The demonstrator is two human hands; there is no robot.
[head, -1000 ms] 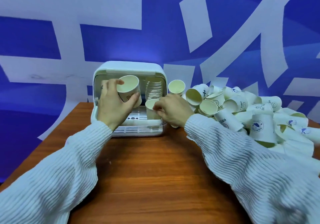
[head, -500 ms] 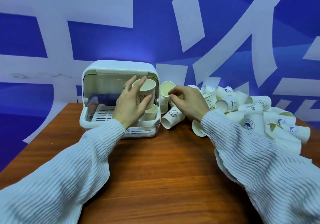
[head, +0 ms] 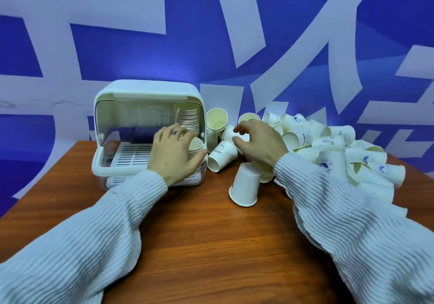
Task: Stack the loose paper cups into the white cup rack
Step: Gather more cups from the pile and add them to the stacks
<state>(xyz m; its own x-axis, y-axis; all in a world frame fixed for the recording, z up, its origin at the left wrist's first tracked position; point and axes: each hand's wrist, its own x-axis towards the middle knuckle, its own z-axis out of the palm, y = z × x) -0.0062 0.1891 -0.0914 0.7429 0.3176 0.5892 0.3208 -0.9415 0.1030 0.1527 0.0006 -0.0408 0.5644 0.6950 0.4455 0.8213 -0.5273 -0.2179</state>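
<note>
Just beyond the left hand (head: 175, 155), inside the white cup rack (head: 145, 97), a nested column of cups (head: 187, 119) already leans against the right wall, so part of the job is done. That hand's fingers curl around a short stack of cups (head: 195, 146) standing at the rack's right front corner (whether it grips or merely steadies them, I cannot tell). To its right, the right hand (head: 258, 142) hovers with fingers loosely curled over the near edge of the loose cup pile (head: 328, 148), holding nothing that I can see. Several cups lie tipped on the wooden table (head: 199, 245) below that wrist. Most of the heap remains, so I judge the task far from finished.
</note>
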